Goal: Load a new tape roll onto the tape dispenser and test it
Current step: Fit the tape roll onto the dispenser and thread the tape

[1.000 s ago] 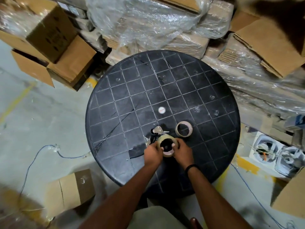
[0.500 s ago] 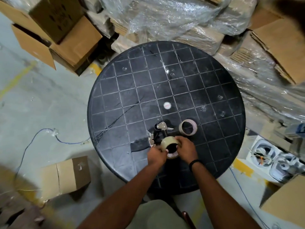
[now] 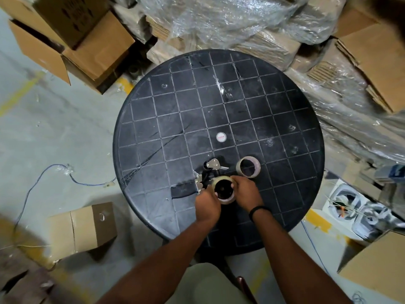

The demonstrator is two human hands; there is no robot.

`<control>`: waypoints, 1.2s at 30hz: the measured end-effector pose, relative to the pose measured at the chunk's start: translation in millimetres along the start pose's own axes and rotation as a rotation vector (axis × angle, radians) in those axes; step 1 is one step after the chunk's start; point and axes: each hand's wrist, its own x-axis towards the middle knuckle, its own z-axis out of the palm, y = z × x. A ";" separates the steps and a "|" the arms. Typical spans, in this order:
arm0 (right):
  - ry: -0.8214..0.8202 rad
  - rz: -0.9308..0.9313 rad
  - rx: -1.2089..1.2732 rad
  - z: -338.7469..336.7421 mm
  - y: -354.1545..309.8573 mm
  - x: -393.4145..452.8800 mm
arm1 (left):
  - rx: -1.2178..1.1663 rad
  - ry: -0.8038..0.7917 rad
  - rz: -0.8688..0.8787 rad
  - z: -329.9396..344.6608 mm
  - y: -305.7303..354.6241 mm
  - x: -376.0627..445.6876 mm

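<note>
Both hands, L (image 3: 207, 207) & R (image 3: 247, 190), grip tape roll (image 3: 223, 189) on dispenser (image 3: 211, 172); spare core (image 3: 248, 167) just beside, on worktop (image 3: 285, 172).

I see both hands at the near part of a round black table (image 3: 153, 119) with a grid pattern. My left hand (image 3: 207, 206) and right hand (image 3: 246, 190) grip a tape roll (image 3: 223, 189) from either side, its dark hole facing up. Just beyond it lies the black tape dispenser (image 3: 208, 174) with metal parts, partly hidden by the roll. An empty cardboard core (image 3: 248, 167) stands to the right of the dispenser, apart from it. A small white disc (image 3: 221, 137) sits at the table's middle. A small cardboard box (image 3: 83, 229) rests on the floor to the left.
</note>
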 end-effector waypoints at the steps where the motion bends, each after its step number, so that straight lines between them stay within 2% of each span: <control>1: -0.034 -0.036 -0.133 -1.2 -2.5 -0.6 | -0.021 0.037 0.032 -0.7 2.8 -4.7; 3: -0.065 -0.076 -0.299 3.3 -10.1 -7.0 | -0.058 0.069 0.077 -0.4 4.9 -13.3; 5: -0.091 -0.112 -0.342 14.0 -15.3 -17.2 | -0.058 0.022 0.110 0.9 3.1 -18.1; 8: -0.140 -0.116 -0.365 22.2 -16.4 -29.2 | 0.085 -0.085 0.204 -0.5 -2.2 -20.6; 13: -0.115 -0.207 -0.413 16.4 -10.3 -28.7 | 0.306 -0.222 0.382 -9.2 -5.9 -12.1; 17: -0.096 -0.254 -0.436 16.8 -6.4 -30.3 | 0.456 -0.248 0.478 -6.4 -15.5 -7.5; 25: -0.117 -0.320 -0.399 9.6 0.7 -19.7 | 0.665 -0.183 0.584 -6.5 -6.8 -7.4; 33: -0.176 -0.301 -0.352 13.7 10.8 -15.6 | 0.704 -0.195 0.614 -2.0 -7.6 -5.1; 36: -0.202 -0.287 -0.354 15.2 11.8 -13.2 | 0.667 -0.216 0.556 -0.5 -9.2 -1.9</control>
